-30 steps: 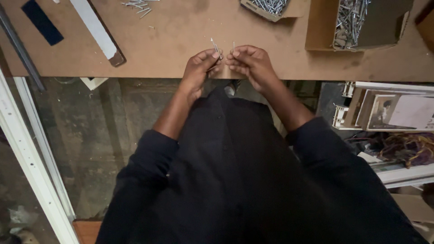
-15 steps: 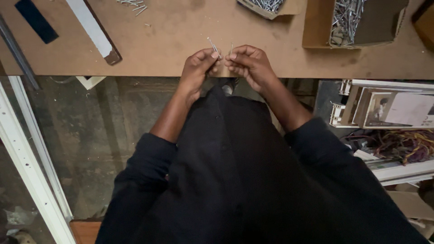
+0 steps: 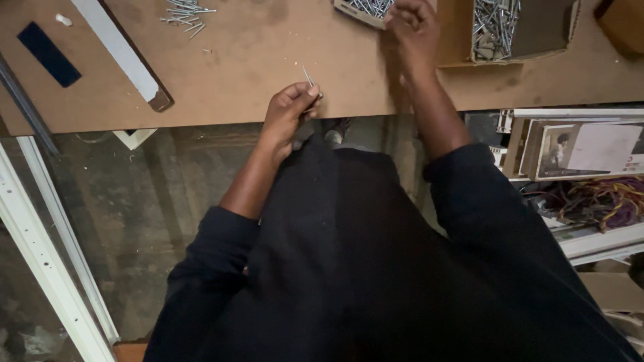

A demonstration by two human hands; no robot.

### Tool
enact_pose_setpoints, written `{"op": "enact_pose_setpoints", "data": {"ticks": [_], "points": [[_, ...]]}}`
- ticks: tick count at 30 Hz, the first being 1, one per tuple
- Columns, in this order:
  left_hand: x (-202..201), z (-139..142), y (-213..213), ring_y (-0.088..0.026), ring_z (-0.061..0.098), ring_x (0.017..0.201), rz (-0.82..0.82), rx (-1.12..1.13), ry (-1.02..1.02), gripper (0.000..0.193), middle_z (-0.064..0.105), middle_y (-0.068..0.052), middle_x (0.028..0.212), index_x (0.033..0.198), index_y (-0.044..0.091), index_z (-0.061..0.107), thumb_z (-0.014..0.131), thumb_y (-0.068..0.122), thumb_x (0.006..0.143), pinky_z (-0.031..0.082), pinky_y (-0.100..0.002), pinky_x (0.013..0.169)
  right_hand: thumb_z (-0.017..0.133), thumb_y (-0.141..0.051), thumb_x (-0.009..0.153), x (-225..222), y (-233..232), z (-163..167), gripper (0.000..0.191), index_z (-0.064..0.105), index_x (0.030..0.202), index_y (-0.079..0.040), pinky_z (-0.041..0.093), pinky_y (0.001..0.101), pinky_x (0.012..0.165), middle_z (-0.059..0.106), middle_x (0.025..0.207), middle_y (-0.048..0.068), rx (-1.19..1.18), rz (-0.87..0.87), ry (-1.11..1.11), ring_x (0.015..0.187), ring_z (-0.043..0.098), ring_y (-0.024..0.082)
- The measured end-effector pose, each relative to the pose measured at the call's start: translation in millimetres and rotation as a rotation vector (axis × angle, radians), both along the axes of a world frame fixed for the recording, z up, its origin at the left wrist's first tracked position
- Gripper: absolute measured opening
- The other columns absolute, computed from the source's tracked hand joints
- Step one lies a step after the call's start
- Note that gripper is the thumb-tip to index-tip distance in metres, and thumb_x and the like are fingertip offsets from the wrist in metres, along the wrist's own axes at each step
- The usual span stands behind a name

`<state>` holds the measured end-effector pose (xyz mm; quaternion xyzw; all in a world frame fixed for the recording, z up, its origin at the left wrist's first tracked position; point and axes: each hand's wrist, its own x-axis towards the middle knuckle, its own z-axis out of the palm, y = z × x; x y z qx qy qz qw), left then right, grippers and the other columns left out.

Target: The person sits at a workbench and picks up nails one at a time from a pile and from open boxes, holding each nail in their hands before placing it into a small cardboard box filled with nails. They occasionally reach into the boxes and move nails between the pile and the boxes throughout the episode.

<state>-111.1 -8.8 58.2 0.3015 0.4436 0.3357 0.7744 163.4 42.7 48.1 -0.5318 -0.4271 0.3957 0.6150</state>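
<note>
Right hand (image 3: 410, 27) moved up onto open cardboard box (image 3: 354, 12) of steel nails, grip unclear; left hand (image 3: 290, 107) pinches thin nail (image 3: 308, 76).

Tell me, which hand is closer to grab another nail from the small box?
Probably the right hand: it already rests at the small box of nails. The left hand sits farther off, pinching a nail at the table edge.

thin silver nail (image 3: 308, 76), upright, pinched at board edge

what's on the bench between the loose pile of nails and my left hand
Head view: only bare brown board between the loose nails and the left hand, which pinches a thin nail.
</note>
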Motion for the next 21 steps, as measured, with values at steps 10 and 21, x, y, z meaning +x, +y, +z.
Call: {"op": "enact_pose_setpoints", "data": {"ticks": [10, 21], "points": [[5.7, -2.7, -4.6, -0.005, 0.059, 0.072, 0.032, -0.004, 0.088, 0.018, 0.072, 0.002, 0.087, 0.103, 0.004, 0.074, 0.076, 0.021, 0.096, 0.047, -0.021, 0.067, 0.072, -0.004, 0.1, -58.7, -73.6, -14.4, 0.019, 0.069, 0.119, 0.001, 0.058, 0.0261, 0.081, 0.072, 0.101, 0.006, -0.293, 0.45, 0.23, 0.09, 0.069, 0.012], [16.4, -10.0, 4.2, -0.007, 0.063, 0.074, 0.024, -0.022, 0.136, 0.024, 0.074, 0.001, 0.086, 0.109, 0.002, 0.077, 0.079, 0.019, 0.092, 0.051, -0.023, 0.066, 0.072, -0.005, 0.096, -46.7, -70.7, -14.0, 0.014, 0.072, 0.109, 0.0, 0.059, 0.0247, 0.078, 0.076, 0.097, 0.005, -0.31, 0.34, 0.134, 0.087, 0.073, 0.011]]}}
